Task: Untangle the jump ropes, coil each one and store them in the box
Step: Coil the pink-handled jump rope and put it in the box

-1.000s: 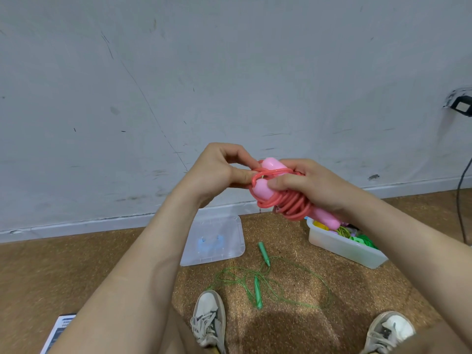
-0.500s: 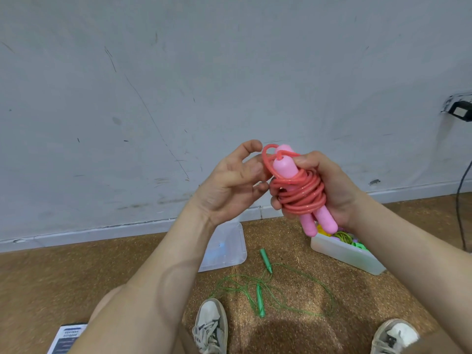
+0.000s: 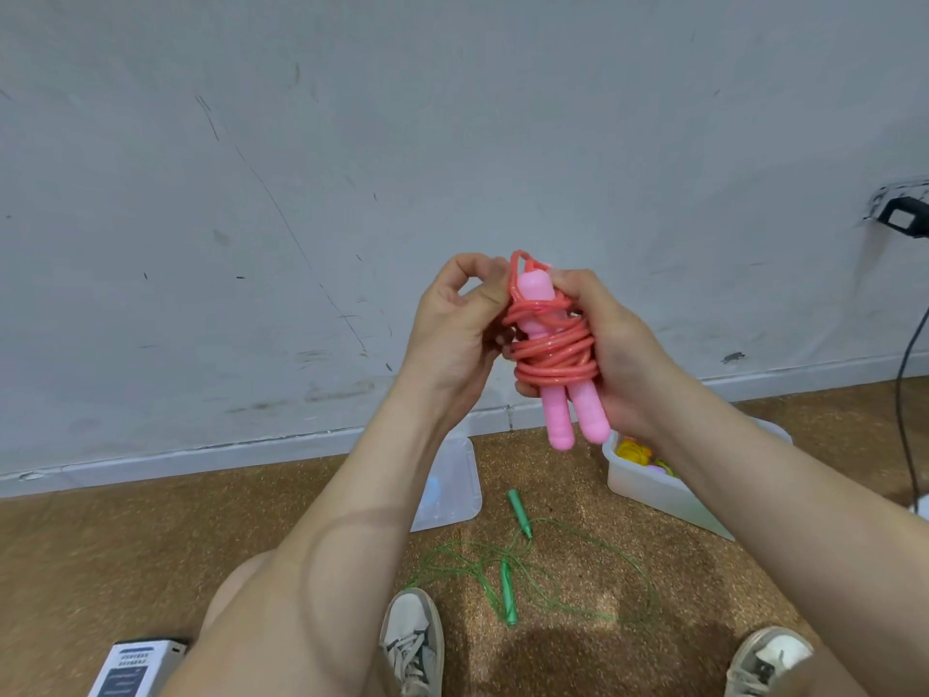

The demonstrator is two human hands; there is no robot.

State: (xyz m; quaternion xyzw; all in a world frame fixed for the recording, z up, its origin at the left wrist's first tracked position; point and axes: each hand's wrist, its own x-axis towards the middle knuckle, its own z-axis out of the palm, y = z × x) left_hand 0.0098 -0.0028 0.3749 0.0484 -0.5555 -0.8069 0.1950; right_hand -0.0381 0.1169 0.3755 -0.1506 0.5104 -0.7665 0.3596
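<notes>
Upright, pink jump rope [image 3: 553, 355] sits in right grip [image 3: 621, 357], left grip [image 3: 452, 329] pinching.

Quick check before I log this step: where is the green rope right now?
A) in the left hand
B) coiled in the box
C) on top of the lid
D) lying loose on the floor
D: the green rope sprawls in loose loops on the floor, outside the box, while the left hand and right hand grip the pink rope.
</notes>
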